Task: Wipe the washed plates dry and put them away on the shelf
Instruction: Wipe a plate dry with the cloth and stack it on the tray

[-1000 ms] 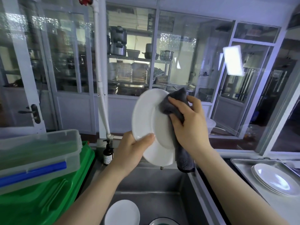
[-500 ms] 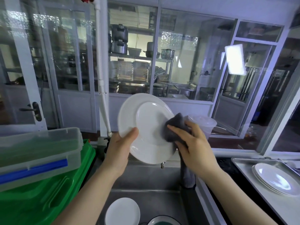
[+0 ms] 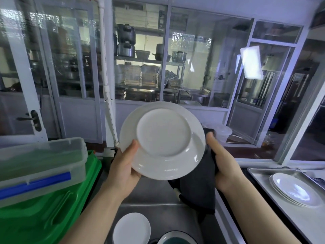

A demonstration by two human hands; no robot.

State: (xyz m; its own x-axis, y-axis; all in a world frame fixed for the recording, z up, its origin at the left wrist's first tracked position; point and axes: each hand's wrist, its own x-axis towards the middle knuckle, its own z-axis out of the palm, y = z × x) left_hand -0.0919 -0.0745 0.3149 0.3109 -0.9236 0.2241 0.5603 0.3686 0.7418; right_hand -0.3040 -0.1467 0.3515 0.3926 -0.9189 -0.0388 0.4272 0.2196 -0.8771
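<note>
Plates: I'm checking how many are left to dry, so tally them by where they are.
Held plate: 1
Sink plates, white and dark-centred: 2
Tray stack: about 3, edges hard to separate
Total: about 6

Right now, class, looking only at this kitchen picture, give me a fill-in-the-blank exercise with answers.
1. The left hand holds a white ____.
2. The right hand grips a dark grey ____.
3. The plastic container sits on a crate coloured ____.
4. The stacked plates lie on a metal ____.

Answers: plate; cloth; green; tray
</note>
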